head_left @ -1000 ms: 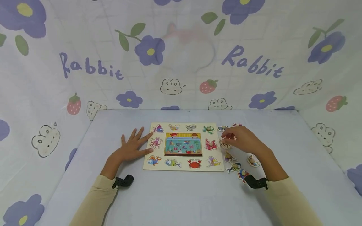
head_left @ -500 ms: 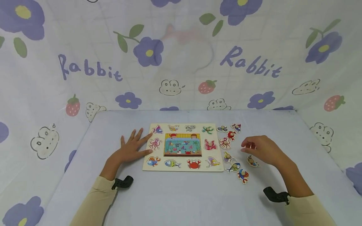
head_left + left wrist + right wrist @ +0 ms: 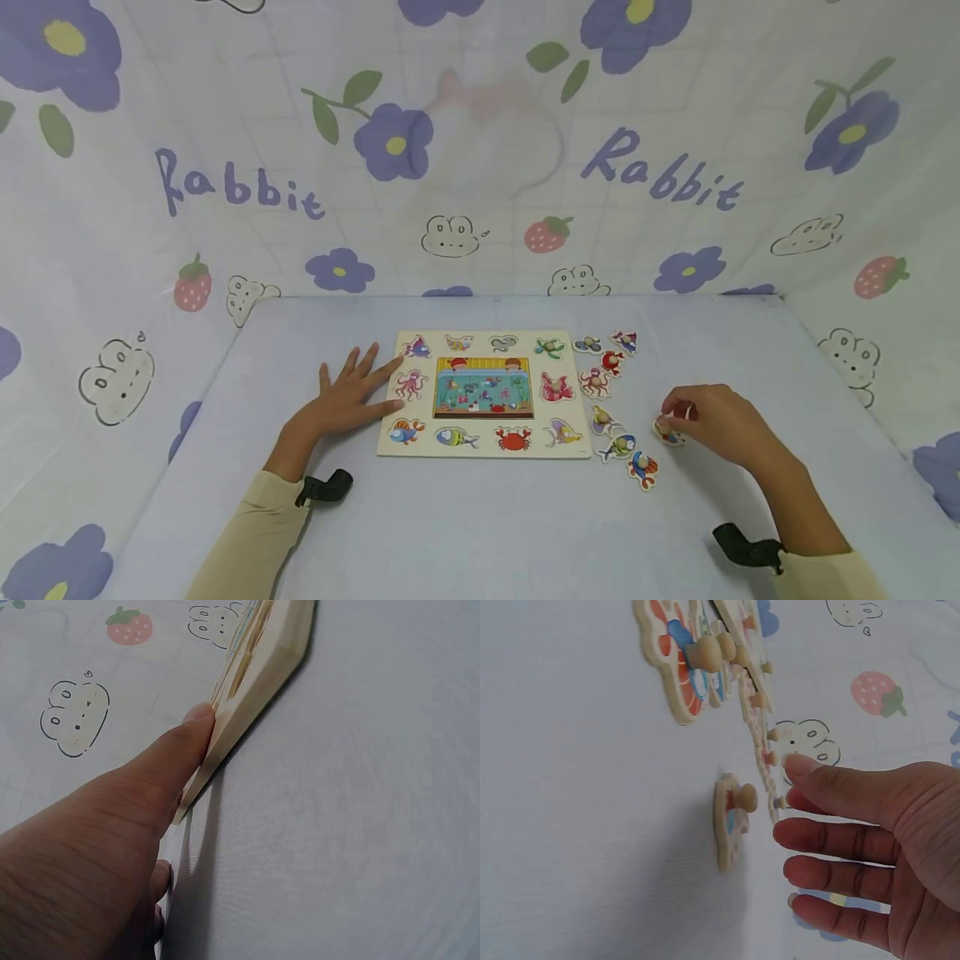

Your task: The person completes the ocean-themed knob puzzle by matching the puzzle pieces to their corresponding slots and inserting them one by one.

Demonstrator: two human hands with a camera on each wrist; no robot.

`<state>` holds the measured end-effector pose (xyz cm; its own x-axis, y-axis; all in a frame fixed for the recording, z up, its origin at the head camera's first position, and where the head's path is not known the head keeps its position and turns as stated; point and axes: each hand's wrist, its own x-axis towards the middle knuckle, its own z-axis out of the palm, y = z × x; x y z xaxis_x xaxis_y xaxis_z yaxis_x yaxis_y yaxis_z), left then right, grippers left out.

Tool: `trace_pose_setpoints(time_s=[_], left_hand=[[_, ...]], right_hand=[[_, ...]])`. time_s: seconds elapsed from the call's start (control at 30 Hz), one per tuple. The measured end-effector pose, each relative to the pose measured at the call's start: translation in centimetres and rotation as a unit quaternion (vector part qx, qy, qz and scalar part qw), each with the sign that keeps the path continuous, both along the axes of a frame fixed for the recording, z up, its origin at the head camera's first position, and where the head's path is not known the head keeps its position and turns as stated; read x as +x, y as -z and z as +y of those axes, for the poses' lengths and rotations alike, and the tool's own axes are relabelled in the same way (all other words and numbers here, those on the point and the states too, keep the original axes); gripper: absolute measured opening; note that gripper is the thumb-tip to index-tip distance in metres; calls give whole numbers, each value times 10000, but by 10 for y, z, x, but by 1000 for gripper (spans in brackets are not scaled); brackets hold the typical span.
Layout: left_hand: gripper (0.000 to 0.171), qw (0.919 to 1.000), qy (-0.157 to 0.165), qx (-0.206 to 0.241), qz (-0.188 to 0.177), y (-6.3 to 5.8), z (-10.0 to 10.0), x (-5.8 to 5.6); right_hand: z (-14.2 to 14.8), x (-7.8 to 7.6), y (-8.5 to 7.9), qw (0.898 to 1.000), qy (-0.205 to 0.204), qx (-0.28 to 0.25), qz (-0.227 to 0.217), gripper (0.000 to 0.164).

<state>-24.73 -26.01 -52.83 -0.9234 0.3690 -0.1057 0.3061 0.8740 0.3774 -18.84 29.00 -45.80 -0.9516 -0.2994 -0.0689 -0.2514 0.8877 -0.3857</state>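
A wooden sea-animal puzzle board (image 3: 483, 448) lies on the white table, a fish-tank picture at its centre. My left hand (image 3: 348, 400) is spread flat at its left side, with thumb and index finger touching the edge; in the left wrist view the thumb (image 3: 191, 735) presses on the board's rim (image 3: 247, 712). Over a lone knobbed puzzle piece (image 3: 670, 433) to the right hovers my right hand (image 3: 716, 423). From the right wrist view, thumb and fingers are loosely bent and apart from that piece's wooden knob (image 3: 745, 798), with nothing between them.
Several knobbed pieces lie along the board's right side, among them an octopus (image 3: 595, 382), a small red crab (image 3: 612, 363), a striped fish (image 3: 618, 447) and a blue-and-red piece (image 3: 642, 470). A starfish piece (image 3: 557, 387) with a knob sits in the board. Printed cloth (image 3: 480, 167) hangs behind.
My right hand has moved right and nearer to me, from above the octopus piece to the lone piece. The left hand stays at the board's edge.
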Motion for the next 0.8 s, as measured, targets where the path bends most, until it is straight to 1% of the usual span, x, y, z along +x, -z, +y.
trace_pose_setpoints(time_s=[0.2,0.43,0.8], left_hand=[[84,10000,26,17,50,1,0,-1],[84,10000,-9,-32,-20,2,-1,-1],[84,10000,-30,-40,-23,2,0,0]], right_hand=[[0,3,9,9999,46,108,-114,8],[-1,5,15,9996,146,166,-186,8],[-3,7,16,9998,155,90,46,7]])
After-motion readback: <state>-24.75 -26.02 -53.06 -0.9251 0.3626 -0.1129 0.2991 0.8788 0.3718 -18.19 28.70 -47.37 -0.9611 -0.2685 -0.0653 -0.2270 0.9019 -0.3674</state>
